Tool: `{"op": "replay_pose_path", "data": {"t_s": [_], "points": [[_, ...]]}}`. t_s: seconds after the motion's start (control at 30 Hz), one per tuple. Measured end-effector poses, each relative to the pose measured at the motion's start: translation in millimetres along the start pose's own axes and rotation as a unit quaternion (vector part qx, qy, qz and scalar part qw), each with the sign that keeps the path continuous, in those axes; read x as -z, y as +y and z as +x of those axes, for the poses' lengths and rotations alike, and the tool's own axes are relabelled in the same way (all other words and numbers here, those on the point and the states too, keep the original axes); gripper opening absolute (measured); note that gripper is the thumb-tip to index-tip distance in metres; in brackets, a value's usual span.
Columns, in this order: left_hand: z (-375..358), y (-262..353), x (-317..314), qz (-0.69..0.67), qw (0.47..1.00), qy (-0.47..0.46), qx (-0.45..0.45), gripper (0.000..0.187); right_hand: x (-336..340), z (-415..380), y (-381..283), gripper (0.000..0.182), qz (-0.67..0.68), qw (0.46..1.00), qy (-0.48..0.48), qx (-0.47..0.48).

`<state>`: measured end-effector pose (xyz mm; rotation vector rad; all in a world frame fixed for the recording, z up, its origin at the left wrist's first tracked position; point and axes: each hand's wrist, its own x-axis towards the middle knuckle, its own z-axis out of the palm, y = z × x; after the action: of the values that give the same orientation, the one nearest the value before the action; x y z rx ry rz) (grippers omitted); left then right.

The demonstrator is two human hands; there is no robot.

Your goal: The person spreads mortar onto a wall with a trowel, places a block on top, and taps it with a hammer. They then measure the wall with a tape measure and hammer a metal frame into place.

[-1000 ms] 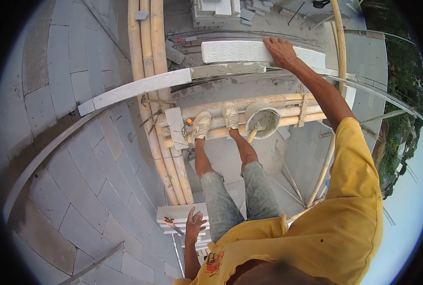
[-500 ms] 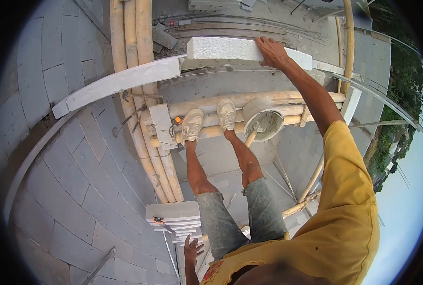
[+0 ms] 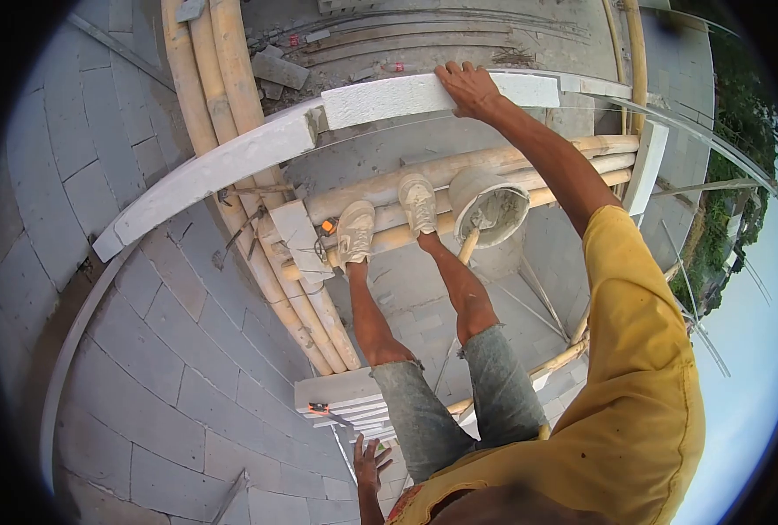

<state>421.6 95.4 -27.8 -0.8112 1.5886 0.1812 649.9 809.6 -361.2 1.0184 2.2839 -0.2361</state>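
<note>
My right hand is closed over the top edge of a long white aerated concrete block. The block lies in a row along the wall top, its left end close to a neighbouring white block; a grey, mortar-like joint shows between them. A thin string line runs along the near side of the row. Low in the view, my left hand hangs with fingers apart and nothing in it, close to a stack of white blocks. An orange-and-black tool rests on that stack.
I stand on bamboo poles. A bucket of mortar with a wooden-handled tool is beside my feet, and a loose block with an orange tape measure is left of them. Gaps between poles show a floor far below.
The block under my right hand has come down and toward the left block, now level in the row. My left hand stays low and open. The whole view has shifted slightly.
</note>
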Motion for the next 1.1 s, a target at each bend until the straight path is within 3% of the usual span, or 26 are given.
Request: {"op": "replay_pose_path", "data": {"t_s": [0.2, 0.9, 1.0, 1.1], "points": [[3, -1, -5, -0.004, 1.0, -0.007, 0.008, 0.082, -13, 10, -18, 0.09, -0.027, 1.0, -0.001, 0.006], [7, 7, -14, 0.005, 0.999, -0.01, 0.04, 0.078, -43, 32, -44, 0.086, -0.013, 1.0, -0.006, 0.013], [10, 9, -13, 0.009, 0.999, -0.017, 0.036, 0.079, -45, 32, -45, 0.084, -0.023, 1.0, 0.0, 0.015], [10, 16, -17, 0.023, 0.999, -0.016, 0.04, 0.083, -47, 28, -47, 0.069, -0.023, 0.999, 0.04, 0.015]]}}
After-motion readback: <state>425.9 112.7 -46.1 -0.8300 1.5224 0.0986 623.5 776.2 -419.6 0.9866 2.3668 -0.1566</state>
